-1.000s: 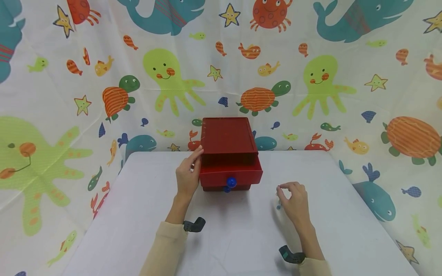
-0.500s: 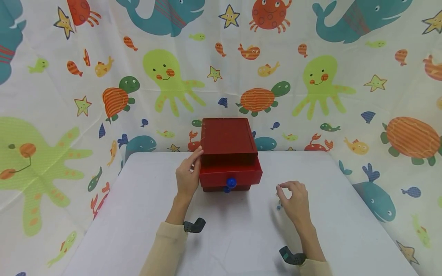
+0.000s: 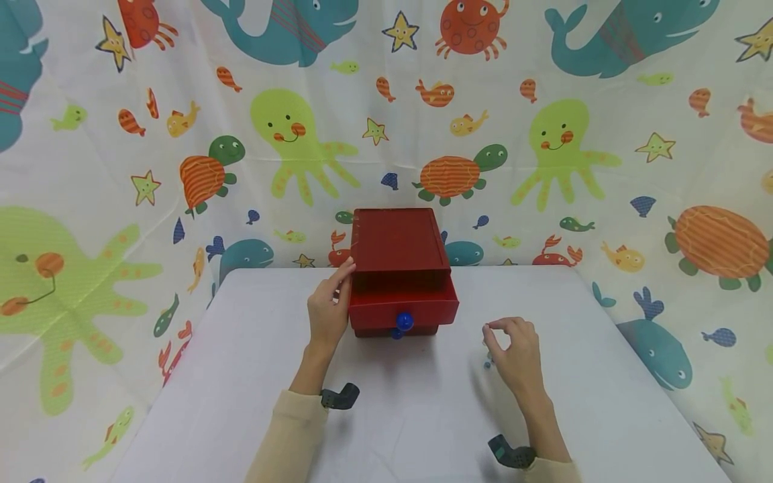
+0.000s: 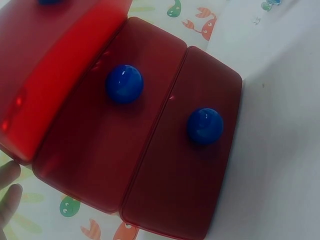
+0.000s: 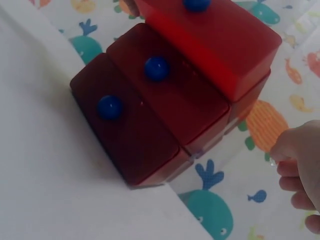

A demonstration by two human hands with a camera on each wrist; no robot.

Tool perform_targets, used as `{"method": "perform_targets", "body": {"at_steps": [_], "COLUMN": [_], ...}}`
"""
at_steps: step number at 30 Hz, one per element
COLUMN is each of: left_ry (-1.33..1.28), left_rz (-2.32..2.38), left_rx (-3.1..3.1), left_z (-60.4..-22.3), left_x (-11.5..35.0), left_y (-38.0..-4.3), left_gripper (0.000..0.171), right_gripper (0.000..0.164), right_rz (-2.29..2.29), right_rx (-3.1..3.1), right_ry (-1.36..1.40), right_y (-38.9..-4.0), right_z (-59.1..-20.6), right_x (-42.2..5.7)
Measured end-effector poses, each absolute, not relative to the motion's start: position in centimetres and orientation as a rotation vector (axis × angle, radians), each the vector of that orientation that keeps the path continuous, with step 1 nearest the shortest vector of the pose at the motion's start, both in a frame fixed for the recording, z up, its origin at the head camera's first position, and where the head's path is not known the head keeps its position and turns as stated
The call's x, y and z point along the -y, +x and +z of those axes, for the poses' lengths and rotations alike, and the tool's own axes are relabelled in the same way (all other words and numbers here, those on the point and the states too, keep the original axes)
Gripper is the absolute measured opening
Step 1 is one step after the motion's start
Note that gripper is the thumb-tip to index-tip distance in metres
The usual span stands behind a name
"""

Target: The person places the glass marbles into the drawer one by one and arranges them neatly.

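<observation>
A small red chest of drawers (image 3: 398, 238) stands at the back of the table, its top drawer (image 3: 380, 314) pulled out. Blue knobs (image 4: 125, 84) sit on the drawer fronts; the two lower drawers are closed. My left hand (image 3: 328, 314) rests against the chest's left side with fingers extended. To the right, my right hand (image 3: 521, 352) is held over the table, thumb and forefinger pinching a tiny shiny piece (image 5: 272, 163), mostly hidden by the fingertips. Just under that hand, a little blue bead-like thing (image 3: 487, 365) shows beside the thumb.
The white table (image 3: 241, 376) reaches to a cloth backdrop (image 3: 374, 67) printed with sea animals. In the left wrist view, a tiny silvery thing (image 4: 256, 21) and a small teal thing (image 4: 266, 6) appear near the top right corner.
The head view has tilted very slightly upward. Both hands and the chest stay where they were.
</observation>
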State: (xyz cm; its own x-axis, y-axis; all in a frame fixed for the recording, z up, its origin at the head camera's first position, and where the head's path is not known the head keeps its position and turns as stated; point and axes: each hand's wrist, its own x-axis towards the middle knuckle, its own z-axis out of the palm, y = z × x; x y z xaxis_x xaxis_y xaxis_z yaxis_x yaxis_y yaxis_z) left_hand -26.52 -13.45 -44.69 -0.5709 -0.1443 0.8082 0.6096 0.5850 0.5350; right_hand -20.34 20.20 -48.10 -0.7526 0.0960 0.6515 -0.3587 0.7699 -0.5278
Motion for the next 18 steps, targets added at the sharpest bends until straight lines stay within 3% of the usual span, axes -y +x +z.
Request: {"method": "perform_targets", "body": {"at_steps": [18], "left_ry": [-0.363], "left_rz": [-1.081], "left_rx": [1.931], "left_z": [-44.87], "left_x": [13.41], "left_y": [-26.60], "left_gripper": [0.032], "right_gripper": [0.013], "right_rz": [0.856], "right_rx": [2.232], "right_ry": [0.217], "right_y": [-19.99], "right_z": [-47.08], "right_x": [-19.67]}}
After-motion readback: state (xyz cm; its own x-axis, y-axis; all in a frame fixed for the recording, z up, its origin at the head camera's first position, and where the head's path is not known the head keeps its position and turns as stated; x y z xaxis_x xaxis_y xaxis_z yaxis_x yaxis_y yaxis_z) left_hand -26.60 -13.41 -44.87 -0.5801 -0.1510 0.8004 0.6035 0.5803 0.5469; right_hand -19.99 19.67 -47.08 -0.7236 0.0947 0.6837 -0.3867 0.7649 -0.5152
